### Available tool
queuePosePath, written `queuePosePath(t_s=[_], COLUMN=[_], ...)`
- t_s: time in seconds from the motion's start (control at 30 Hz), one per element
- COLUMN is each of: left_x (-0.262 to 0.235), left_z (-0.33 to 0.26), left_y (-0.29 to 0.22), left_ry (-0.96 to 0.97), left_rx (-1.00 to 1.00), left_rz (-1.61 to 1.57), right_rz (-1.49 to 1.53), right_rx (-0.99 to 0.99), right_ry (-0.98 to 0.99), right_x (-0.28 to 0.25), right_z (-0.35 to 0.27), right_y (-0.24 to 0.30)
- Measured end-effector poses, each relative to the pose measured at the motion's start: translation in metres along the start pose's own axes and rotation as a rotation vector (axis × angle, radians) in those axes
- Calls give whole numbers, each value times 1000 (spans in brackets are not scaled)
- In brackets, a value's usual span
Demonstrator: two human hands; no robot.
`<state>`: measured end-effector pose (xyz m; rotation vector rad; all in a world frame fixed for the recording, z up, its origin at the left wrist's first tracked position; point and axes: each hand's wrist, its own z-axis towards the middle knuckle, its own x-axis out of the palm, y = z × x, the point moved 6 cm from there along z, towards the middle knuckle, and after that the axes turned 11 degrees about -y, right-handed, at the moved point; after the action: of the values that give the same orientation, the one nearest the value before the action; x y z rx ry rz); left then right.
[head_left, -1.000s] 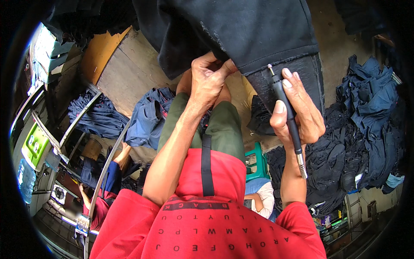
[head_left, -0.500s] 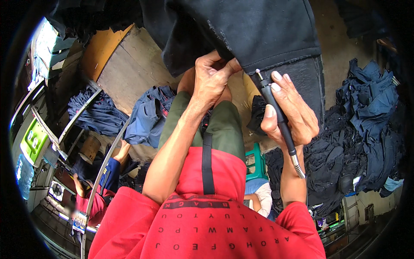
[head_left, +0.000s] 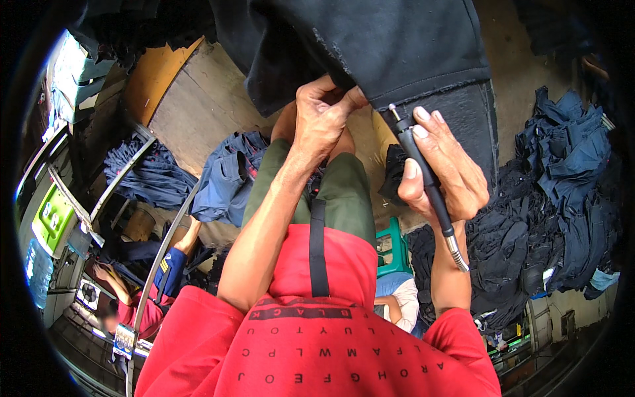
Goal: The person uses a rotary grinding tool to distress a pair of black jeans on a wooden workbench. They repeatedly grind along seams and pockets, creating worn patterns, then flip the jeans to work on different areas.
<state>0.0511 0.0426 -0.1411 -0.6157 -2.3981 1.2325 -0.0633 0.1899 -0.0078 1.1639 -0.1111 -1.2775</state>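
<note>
Dark trousers [head_left: 423, 46] hang down from the top of the view, with a worn, frayed patch on the cloth and a stitched hem across the leg. My left hand [head_left: 324, 116] pinches the hem's left corner between thumb and fingers. In my right hand [head_left: 453, 165] is a black pen-shaped rotary grinder [head_left: 430, 178] with a small pale round tip and a metal spring cable end. Its tip points up at the hem, close to the cloth; whether it touches I cannot tell.
Heaps of dark garments [head_left: 516, 245] lie at the right, and folded blue trousers [head_left: 228, 175] at the left. A green plastic stool [head_left: 395, 248] stands behind me near a seated person. Another person [head_left: 142, 308] sits at lower left beyond a metal rail [head_left: 165, 255].
The trousers and my left hand have shifted very slightly left. My right hand and the grinder stay almost where they were. The person at lower left has moved an arm.
</note>
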Motion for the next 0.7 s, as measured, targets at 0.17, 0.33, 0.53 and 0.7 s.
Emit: queuePosePath(t_s=[0.17, 0.33, 0.53, 0.7], left_x=[0, -4, -86, -147], left_z=[-1, -9, -66, -28], left_y=[2, -4, -53, -161], left_ry=[-8, 82, 100, -203], left_rx=[25, -14, -84, 273], left_rz=[-21, 76, 341, 554], right_rz=[-45, -135, 302, -50], right_rx=[30, 306, 722, 738], right_ry=[-59, -229, -766, -784], right_x=[-6, -31, -79, -113], right_z=[-2, -5, -35, -44], right_y=[-3, -18, -51, -45])
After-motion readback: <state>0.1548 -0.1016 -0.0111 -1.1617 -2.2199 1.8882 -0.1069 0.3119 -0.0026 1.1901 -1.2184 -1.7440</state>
